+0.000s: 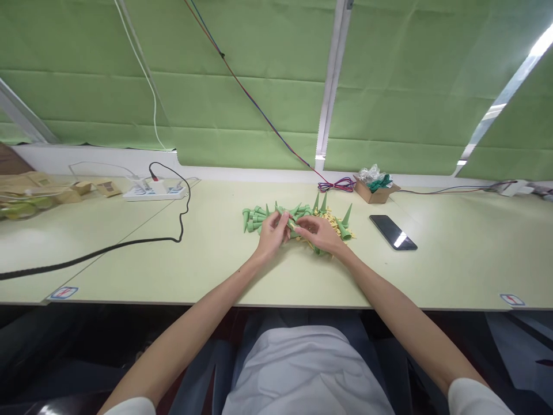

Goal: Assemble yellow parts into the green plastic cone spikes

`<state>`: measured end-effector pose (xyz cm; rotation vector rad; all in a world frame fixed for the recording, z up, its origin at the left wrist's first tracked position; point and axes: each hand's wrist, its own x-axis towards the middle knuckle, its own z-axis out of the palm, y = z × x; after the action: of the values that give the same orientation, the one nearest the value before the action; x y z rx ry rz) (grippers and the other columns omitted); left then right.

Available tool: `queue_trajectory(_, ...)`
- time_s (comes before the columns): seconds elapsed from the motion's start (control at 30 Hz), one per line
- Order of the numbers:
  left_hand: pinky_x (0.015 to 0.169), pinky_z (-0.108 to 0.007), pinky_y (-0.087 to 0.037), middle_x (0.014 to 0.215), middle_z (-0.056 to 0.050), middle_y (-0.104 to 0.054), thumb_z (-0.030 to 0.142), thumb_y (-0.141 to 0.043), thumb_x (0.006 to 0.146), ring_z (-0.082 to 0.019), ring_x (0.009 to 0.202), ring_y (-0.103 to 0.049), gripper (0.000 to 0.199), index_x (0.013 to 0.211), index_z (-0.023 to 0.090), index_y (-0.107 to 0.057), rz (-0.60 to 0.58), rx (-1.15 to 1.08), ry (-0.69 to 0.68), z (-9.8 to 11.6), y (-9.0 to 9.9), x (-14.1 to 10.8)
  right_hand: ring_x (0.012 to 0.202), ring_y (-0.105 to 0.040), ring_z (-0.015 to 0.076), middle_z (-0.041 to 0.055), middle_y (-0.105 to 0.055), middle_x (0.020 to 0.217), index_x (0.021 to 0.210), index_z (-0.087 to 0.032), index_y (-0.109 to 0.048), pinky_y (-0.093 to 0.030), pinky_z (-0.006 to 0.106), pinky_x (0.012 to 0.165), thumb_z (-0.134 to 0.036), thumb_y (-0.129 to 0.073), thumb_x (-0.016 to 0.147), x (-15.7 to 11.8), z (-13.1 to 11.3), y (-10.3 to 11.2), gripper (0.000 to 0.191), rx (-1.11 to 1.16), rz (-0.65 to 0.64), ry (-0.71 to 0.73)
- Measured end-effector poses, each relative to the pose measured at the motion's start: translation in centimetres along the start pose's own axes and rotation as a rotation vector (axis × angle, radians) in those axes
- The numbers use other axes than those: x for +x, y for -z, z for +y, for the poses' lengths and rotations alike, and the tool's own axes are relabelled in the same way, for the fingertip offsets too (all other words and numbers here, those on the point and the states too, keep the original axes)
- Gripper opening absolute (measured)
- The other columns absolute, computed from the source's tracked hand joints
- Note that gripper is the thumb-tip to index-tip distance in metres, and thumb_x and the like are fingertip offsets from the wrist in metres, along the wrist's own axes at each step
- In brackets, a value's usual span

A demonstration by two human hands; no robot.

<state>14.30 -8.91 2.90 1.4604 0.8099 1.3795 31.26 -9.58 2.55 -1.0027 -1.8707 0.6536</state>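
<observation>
Between my two hands, above the table, is a green cone-shaped piece (292, 224). My left hand (273, 233) is closed around it, thumb on top. The fingers of my right hand (318, 231) are pinched together at its right end, and whatever small item they may hold is hidden. Several similar green cones (256, 218) lie in a group just left of and behind my hands. Small yellow pieces (332, 219) form a pile behind and to the right of my right hand, with a few green cones (348, 214) standing or lying around them.
A black phone (393, 232) lies to the right. Behind it stands a small cardboard box (375, 193) with plastic and green material. Coiled wires (339, 184) lie near the wall. At the left, a black cable (125, 244) runs from a white power strip (151, 194) across the table (181, 276).
</observation>
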Motion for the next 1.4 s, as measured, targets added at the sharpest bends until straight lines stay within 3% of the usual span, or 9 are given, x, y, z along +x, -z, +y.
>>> queue_trajectory(0.1,0.043,-0.023,-0.028,0.053,0.006,-0.039,0.054,-0.057,0.088,-0.008,0.044,-0.038,0.039,0.073,0.019,-0.05,0.094,0.156,-0.092,0.0,0.1,0.0,0.068,-0.062,0.0165,0.0048,-0.072,0.084,0.1,-0.019,-0.067,-0.048,0.03,0.065,-0.05,-0.054,0.093,0.0,-0.1,0.0,0.034,-0.047,0.035,0.013)
queue_trajectory(0.2,0.05,-0.024,-0.029,0.056,0.005,-0.036,0.047,-0.056,0.089,-0.009,0.051,-0.036,0.042,0.062,0.019,-0.039,0.142,0.386,-0.18,-0.3,0.3,0.0,0.056,-0.054,0.0141,0.0024,-0.068,0.071,0.083,-0.02,-0.065,-0.042,0.028,0.06,-0.049,-0.041,0.099,0.0,-0.1,0.0,0.041,-0.134,0.062,0.033)
queue_trajectory(0.3,0.055,-0.025,-0.032,0.056,0.004,-0.039,0.04,-0.056,0.088,-0.01,0.055,-0.038,0.041,0.059,0.018,-0.037,0.094,0.605,-0.18,-0.6,0.4,0.0,0.053,-0.05,0.013,0.0007,-0.061,0.059,0.065,-0.02,-0.056,-0.039,0.028,0.06,-0.048,-0.036,0.101,0.0,0.4,-0.2,0.051,-0.203,0.055,0.078)
queue_trajectory(0.43,0.059,-0.026,-0.034,0.054,0.004,-0.048,0.035,-0.058,0.084,-0.012,0.052,-0.043,0.027,0.065,0.019,-0.049,-0.011,0.754,-0.108,-1.0,0.5,-0.1,0.051,-0.045,0.0118,-0.0016,-0.052,0.053,0.059,-0.02,-0.046,-0.035,0.027,0.059,-0.047,-0.036,0.102,0.1,1.7,-0.6,0.051,-0.266,0.085,0.121)
queue_trajectory(0.53,0.06,-0.028,-0.036,0.051,0.004,-0.051,0.035,-0.059,0.084,-0.015,0.05,-0.046,0.016,0.082,0.019,-0.059,-0.066,0.807,-0.043,-1.2,0.5,0.0,0.049,-0.037,0.0109,-0.0036,-0.041,0.05,0.057,-0.02,-0.04,-0.03,0.027,0.056,-0.043,-0.039,0.101,0.2,2.4,-0.5,0.049,-0.316,0.139,0.139)
queue_trajectory(0.6,0.061,-0.029,-0.037,0.052,0.004,-0.053,0.035,-0.059,0.084,-0.017,0.052,-0.049,0.022,0.098,0.017,-0.061,-0.077,0.839,-0.021,-1.3,0.5,-0.1,0.049,-0.035,0.0108,-0.004,-0.038,0.05,0.057,-0.02,-0.04,-0.029,0.027,0.055,-0.04,-0.043,0.1,0.3,2.6,-0.3,0.048,-0.348,0.16,0.154)
queue_trajectory(0.77,0.061,-0.029,-0.038,0.052,0.003,-0.052,0.034,-0.056,0.088,-0.02,0.057,-0.053,0.041,0.124,0.015,-0.053,-0.115,0.862,-0.036,-1.3,0.6,-0.4,0.057,-0.047,0.0127,-0.0002,-0.056,0.062,0.068,-0.018,-0.059,-0.035,0.026,0.059,-0.029,-0.053,0.094,0.3,2.6,0.1,0.028,-0.366,0.098,0.209)
queue_trajectory(0.93,0.058,-0.028,-0.037,0.052,0.003,-0.051,0.035,-0.053,0.091,-0.019,0.054,-0.051,0.034,0.121,0.018,-0.056,-0.153,0.887,-0.038,-1.2,0.7,-0.6,0.069,-0.053,0.0159,0.0023,-0.063,0.07,0.078,-0.018,-0.067,-0.04,0.029,0.071,-0.016,-0.061,0.086,0.5,2.4,0.4,0.011,-0.43,0.001,0.275)
queue_trajectory(1.4,0.055,-0.026,-0.032,0.056,0.0,-0.057,0.027,-0.05,0.094,-0.017,0.05,-0.048,0.019,0.094,0.018,-0.067,-0.149,0.954,-0.145,-0.9,0.8,-0.5,0.084,-0.053,0.02,0.0058,-0.065,0.081,0.086,-0.018,-0.074,-0.037,0.035,0.081,-0.017,-0.065,0.086,0.4,2.5,-0.2,0.009,-0.555,-0.121,0.231)
